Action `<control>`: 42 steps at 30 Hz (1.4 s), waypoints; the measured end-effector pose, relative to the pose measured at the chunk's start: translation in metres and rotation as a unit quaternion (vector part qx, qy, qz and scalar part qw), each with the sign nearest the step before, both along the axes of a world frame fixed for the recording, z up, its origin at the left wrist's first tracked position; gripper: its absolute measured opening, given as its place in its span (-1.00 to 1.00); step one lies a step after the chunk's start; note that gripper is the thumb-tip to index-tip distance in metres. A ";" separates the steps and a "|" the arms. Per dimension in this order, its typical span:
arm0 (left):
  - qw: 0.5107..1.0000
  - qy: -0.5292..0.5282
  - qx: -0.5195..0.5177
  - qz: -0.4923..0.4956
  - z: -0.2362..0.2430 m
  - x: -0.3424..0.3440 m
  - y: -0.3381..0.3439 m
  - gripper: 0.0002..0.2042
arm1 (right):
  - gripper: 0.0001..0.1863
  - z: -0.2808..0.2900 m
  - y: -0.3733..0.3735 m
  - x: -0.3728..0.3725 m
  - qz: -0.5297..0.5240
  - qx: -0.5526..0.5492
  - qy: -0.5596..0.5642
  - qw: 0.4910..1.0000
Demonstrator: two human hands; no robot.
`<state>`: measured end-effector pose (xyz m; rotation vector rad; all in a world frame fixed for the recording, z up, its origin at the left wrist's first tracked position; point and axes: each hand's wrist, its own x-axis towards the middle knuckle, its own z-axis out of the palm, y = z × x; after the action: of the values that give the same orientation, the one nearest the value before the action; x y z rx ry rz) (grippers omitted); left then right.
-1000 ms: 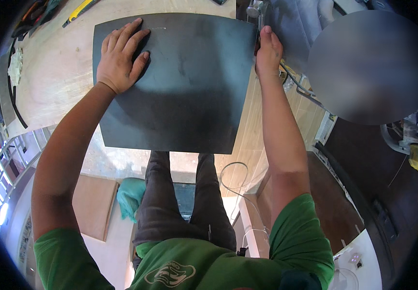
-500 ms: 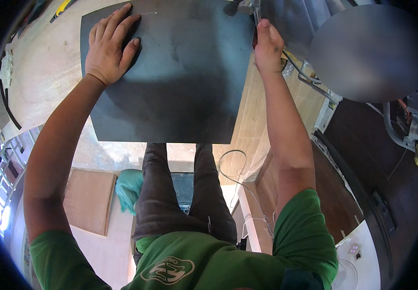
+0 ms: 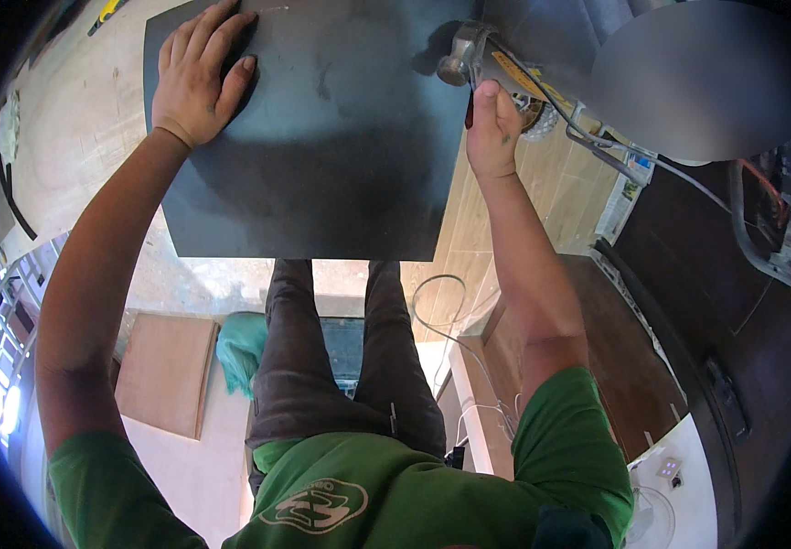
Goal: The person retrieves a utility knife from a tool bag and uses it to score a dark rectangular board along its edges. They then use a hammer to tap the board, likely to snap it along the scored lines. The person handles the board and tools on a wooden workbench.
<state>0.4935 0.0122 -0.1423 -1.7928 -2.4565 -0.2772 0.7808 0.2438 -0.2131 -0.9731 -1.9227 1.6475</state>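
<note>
A dark grey, smooth rectangular sheet (image 3: 304, 174) lies before me, its near edge above my legs. My left hand (image 3: 199, 78) rests on its upper left part, palm down, fingers stretched and slightly spread. At the sheet's right edge my right hand (image 3: 494, 128) is closed round the handle of a hammer (image 3: 462, 57). The metal head is over the sheet's upper right corner and casts a shadow on it; whether it touches the surface I cannot tell. Most of the handle is hidden by my fingers.
A pale wooden board (image 3: 66, 137) extends on the left, with a yellow utility knife (image 3: 106, 16) at its far end. Below are a brown wood panel (image 3: 165, 375) and a teal bag (image 3: 242, 352). On the right, a cable (image 3: 587, 137) runs past a blurred round patch.
My right hand and the hammer have come down nearer to me and slightly left, so the hammer head now shows fully. My left hand stays on the sheet; the whole view has shifted slightly.
</note>
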 end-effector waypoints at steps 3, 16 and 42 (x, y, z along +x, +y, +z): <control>1.000 -0.005 0.003 -0.001 -0.002 -0.001 -0.001 -0.51 | -0.58 0.001 -0.010 0.010 0.004 -0.013 0.007 1.000; 0.997 -0.063 -0.027 0.020 0.017 0.011 0.005 -0.49 | -0.55 -0.006 -0.056 0.071 0.028 -0.016 -0.004 0.999; 0.998 -0.052 -0.027 0.015 0.018 0.017 0.004 -0.51 | -0.53 0.016 -0.138 0.172 0.099 -0.020 -0.066 0.993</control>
<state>0.5109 0.0165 -0.1246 -1.8049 -2.5830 -0.3119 0.9529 0.1057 -0.1973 -0.9549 -2.1405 1.7761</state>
